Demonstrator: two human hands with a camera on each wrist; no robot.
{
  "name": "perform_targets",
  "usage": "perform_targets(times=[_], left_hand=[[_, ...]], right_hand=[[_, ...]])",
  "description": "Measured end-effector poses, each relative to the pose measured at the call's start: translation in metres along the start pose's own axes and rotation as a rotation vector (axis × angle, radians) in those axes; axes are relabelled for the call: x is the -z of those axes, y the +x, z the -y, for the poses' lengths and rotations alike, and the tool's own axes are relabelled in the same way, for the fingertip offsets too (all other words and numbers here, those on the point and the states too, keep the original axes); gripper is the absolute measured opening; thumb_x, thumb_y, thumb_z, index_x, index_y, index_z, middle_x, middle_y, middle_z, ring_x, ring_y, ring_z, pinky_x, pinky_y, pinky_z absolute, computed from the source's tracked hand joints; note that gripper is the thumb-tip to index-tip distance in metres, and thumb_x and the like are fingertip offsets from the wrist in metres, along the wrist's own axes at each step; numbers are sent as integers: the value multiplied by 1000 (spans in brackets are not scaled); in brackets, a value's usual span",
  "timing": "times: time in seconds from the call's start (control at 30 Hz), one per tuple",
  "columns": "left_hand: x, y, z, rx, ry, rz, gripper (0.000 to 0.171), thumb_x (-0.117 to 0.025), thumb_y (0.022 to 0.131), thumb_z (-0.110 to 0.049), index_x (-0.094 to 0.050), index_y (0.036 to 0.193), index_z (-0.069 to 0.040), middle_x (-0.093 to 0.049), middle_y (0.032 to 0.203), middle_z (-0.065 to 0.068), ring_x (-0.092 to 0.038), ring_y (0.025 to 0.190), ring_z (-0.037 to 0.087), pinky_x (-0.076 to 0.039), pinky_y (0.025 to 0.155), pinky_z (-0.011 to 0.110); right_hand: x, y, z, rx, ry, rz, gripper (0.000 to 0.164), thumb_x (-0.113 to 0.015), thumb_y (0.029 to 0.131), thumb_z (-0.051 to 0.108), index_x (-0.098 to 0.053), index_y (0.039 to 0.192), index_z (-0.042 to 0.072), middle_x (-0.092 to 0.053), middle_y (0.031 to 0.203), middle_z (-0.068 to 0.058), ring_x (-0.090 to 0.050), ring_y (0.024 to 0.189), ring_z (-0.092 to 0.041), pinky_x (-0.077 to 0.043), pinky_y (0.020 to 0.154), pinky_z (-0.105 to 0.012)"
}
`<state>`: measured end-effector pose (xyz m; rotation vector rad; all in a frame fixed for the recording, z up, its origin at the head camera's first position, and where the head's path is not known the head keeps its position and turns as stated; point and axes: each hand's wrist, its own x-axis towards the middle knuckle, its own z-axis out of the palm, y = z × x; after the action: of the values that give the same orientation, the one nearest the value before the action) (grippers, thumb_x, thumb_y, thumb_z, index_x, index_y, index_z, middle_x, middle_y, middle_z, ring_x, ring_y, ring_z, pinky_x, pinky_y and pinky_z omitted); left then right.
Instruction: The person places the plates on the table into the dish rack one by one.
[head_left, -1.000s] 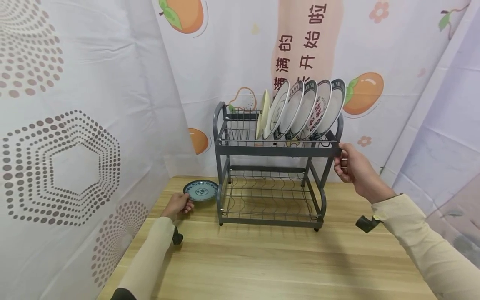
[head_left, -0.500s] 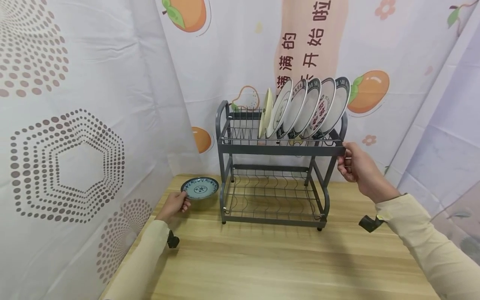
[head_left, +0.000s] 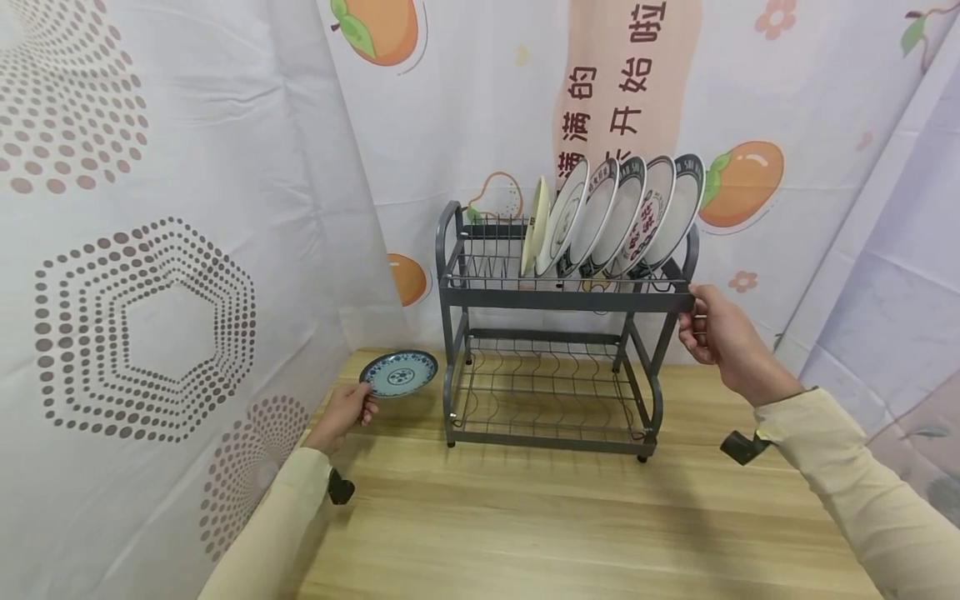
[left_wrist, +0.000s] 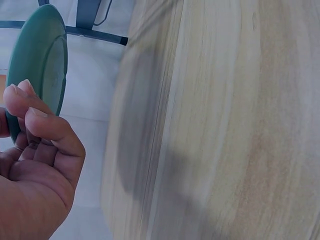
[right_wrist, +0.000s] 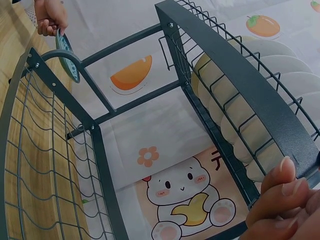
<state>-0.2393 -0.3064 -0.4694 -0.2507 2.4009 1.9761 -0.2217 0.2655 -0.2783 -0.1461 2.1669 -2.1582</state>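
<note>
My left hand point(head_left: 347, 413) pinches the near left rim of a small blue patterned plate point(head_left: 399, 374), raised over the table just left of the rack. Seen from the left wrist, the plate point(left_wrist: 39, 57) stands edge-on between thumb and fingers, its underside partly turned to view. My right hand point(head_left: 723, 337) grips the front right corner of the dark grey two-tier dish rack point(head_left: 562, 300), thumb on the upper bar and fingers curled beneath. In the right wrist view its fingertips point(right_wrist: 287, 187) lie at the bar's end. Several plates point(head_left: 600, 218) stand upright in the upper tier's right part.
The rack's lower wire tier point(head_left: 547, 404) has nothing on it. A wooden table point(head_left: 540, 525) spreads in front. Printed curtains hang close behind, with the left curtain point(head_left: 172, 275) right beside the left arm.
The left hand has lifted the blue plate slightly up off the table, tilting its face toward the camera. The right hand keeps its hold on the rack; the whole view has shifted a little.
</note>
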Motion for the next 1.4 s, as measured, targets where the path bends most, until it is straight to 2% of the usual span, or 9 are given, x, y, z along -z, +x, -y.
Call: perform_targets(times=[0.23, 0.53, 0.87, 1.2, 1.4], left_hand=[[3, -8, -5, -10, -1, -24, 32, -37, 109, -17, -59, 103, 6, -61, 74, 2, -51, 57, 5, -46, 53, 20], [8, -20, -10, -36, 10, -29, 31, -39, 110, -18, -59, 101, 5, -61, 76, 4, -54, 62, 11, -51, 59, 25], [4, -34, -17, -60, -12, 8, 34, -39, 110, -16, -58, 94, 5, -60, 75, 7, -51, 59, 9, -47, 54, 21], [2, -49, -22, -92, 10, 39, 37, -38, 111, -16, -60, 90, 4, -58, 72, 4, -50, 55, 10, -48, 54, 24], [-1, -57, -27, -87, 1, 45, 36, -39, 111, -17, -59, 88, 3, -58, 71, 5, -50, 55, 11, -48, 54, 24]], right_hand=[[-1, 1, 1, 13, -9, 3, 49, -37, 109, 44, -54, 77, 11, -55, 61, 4, -47, 47, -6, -34, 41, -20], [-2, 1, 0, 18, -13, 2, 49, -37, 109, 43, -54, 76, 11, -55, 60, 4, -46, 47, -6, -34, 41, -20], [1, 1, -1, 16, -2, 1, 50, -36, 110, 44, -54, 76, 11, -55, 61, 3, -47, 47, -6, -33, 41, -20], [2, 0, -2, 6, 6, -6, 51, -37, 109, 45, -55, 76, 11, -55, 61, 3, -48, 47, -7, -34, 41, -20], [1, 0, -3, 17, 6, -3, 51, -37, 110, 44, -55, 76, 11, -55, 61, 3, -48, 47, -7, -33, 41, -20]])
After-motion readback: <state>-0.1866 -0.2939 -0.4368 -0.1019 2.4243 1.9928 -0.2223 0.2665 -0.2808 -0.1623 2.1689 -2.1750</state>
